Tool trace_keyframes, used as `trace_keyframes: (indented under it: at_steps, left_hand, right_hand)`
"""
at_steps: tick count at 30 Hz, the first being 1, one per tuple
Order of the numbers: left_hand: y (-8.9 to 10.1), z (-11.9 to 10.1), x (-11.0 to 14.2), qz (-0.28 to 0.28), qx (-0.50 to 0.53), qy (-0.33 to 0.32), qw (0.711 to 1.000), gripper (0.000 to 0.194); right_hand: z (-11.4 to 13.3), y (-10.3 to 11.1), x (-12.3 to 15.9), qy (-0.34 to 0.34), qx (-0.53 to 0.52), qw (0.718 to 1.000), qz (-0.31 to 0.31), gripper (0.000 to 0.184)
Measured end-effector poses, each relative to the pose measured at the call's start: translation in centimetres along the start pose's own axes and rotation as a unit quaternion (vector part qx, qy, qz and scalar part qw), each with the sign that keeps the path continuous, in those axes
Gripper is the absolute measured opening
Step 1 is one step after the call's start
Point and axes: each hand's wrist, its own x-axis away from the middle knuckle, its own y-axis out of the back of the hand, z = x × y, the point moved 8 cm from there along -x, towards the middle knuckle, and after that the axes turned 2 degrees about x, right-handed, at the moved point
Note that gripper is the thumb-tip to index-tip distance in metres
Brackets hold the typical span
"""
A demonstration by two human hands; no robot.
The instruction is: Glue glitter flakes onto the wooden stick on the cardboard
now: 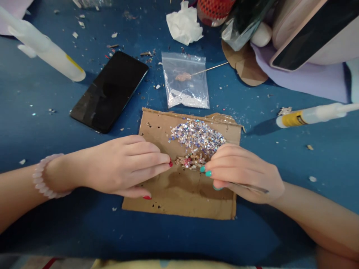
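Observation:
A small ornament (pixel 188 160) with pink and gold flower-like pieces lies on a cardboard sheet (pixel 179 203). My left hand (pixel 120 166) reaches in from the left with its fingers stretched out and the thumb apart; the red-nailed fingertips touch the ornament's thin left end. On the other side, my right hand (pixel 241 170) is closed around slim metal tweezers (pixel 249 186), whose tips point at the ornament's right end. Whether the tips hold a piece is too small to tell. Just above the ornament is a pile of shiny blue, white and gold chips (pixel 198 134).
Behind the cardboard lies a zip bag (pixel 185 84) of white bits, a thin stick across it. A black phone (pixel 109 91) and a glue bottle (pixel 56 56) are at left. Another glue bottle (pixel 303 116) lies right. Crumpled tissue (pixel 185 24) sits at the back; scraps dot the blue table (pixel 70 231).

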Motion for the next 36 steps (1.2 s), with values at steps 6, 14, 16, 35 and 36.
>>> trace_keyframes:
  at_steps: [6, 14, 16, 35, 36]
  left_hand:
    - [-0.15, 0.22, 0.18, 0.005, 0.028, 0.009, 1.0, 0.046]
    - [-0.07, -0.04, 0.08, 0.002, -0.012, -0.006, 1.0, 0.046]
    - [0.05, -0.07, 0.01, -0.002, -0.01, -0.007, 1.0, 0.046]
    - [0.02, 0.0, 0.04, -0.006, -0.01, -0.002, 1.0, 0.045]
    - [-0.02, 0.0, 0.04, -0.004, -0.011, -0.002, 1.0, 0.046]
  right_hand:
    - [-0.09, -0.11, 0.04, 0.007, 0.013, 1.0, 0.001, 0.005]
    - [-0.03, -0.25, 0.09, 0.01, 0.006, 1.0, -0.001, 0.006]
    - [-0.06, -0.3, 0.07, 0.012, 0.003, 1.0, 0.003, 0.006]
    - [-0.01, -0.18, -0.02, 0.023, 0.006, 1.0, 0.008, 0.008]
    - [0.02, -0.2, -0.03, 0.025, 0.005, 1.0, 0.011, 0.008]
